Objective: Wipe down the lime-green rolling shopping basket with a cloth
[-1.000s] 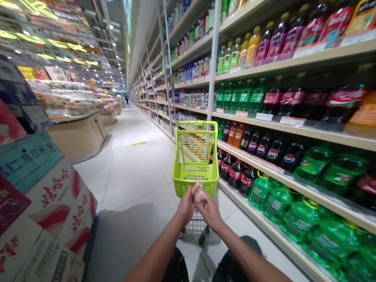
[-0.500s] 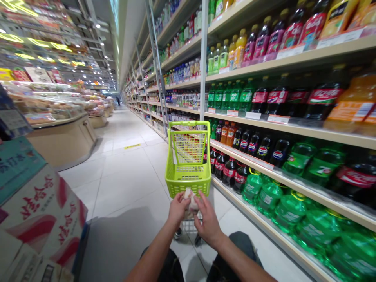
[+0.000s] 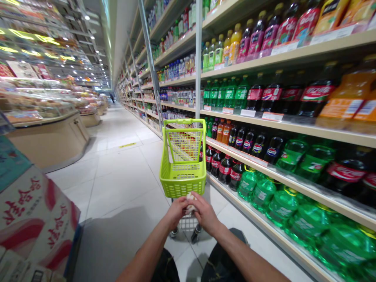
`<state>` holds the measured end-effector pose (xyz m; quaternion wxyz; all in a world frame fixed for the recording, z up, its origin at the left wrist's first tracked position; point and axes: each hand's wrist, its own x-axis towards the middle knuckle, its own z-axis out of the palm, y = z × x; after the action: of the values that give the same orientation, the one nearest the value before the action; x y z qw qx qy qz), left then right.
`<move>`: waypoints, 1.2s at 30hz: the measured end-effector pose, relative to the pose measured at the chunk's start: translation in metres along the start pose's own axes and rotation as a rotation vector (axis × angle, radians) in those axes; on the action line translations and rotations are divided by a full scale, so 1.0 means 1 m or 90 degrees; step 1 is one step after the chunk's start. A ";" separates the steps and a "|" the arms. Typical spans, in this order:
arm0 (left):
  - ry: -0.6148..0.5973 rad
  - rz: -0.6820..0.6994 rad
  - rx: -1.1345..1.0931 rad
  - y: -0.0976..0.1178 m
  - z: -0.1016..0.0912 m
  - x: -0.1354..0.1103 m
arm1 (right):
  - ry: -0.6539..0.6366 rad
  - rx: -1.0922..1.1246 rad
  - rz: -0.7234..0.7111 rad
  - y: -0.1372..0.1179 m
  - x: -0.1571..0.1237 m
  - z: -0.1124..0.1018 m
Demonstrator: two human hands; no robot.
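Between my two hands is a small crumpled whitish thing, perhaps a tissue or a soft wrapper; its kind is not clear. My left hand closes on its left side with the fingertips. From the right, my right hand wraps its fingers over it, covering most of it. Just beyond my hands stands a lime-green shopping cart with a basket on a wheeled frame. My hands are in front of the basket's near wall, above the lower grey rack.
Shelves of soda bottles run along the right side. Stacked cartons stand close on the left. Farther left is a rounded display counter with packaged goods. The white tiled floor stretches down the aisle, with a yellow floor mark.
My right hand's fingers have folded over the whitish thing, which now looks more bunched up. The view has turned slightly right, so the cart and shelves sit farther left.
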<state>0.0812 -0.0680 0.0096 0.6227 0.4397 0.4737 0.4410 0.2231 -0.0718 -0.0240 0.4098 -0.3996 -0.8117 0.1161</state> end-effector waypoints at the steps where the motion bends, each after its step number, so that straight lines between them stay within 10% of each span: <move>1: 0.040 0.030 0.082 0.005 -0.004 0.004 | 0.034 -0.012 -0.006 0.006 0.008 -0.008; 6: 0.318 0.309 0.625 0.030 -0.034 0.019 | 0.272 -0.116 0.057 0.043 0.043 -0.025; 11: 0.202 0.282 0.958 0.034 -0.060 0.022 | 0.178 -0.152 0.135 0.070 0.009 0.021; 15: 0.168 0.225 0.990 0.036 -0.065 0.023 | 0.094 -0.164 0.101 0.066 -0.018 0.030; 21: 0.149 0.201 0.984 0.040 -0.063 0.022 | 0.210 -0.177 -0.036 0.036 0.019 -0.006; 29: 0.109 0.195 0.964 0.041 -0.064 0.018 | 0.089 -0.171 -0.062 0.056 -0.023 0.032; 36: 0.133 0.144 0.803 0.046 -0.065 0.025 | 0.204 -0.157 -0.140 0.023 0.029 0.022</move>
<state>0.0152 -0.0254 0.0380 0.1457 0.7228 0.6507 0.1815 0.2090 -0.0323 -0.0338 0.4920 -0.3690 -0.7829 -0.0943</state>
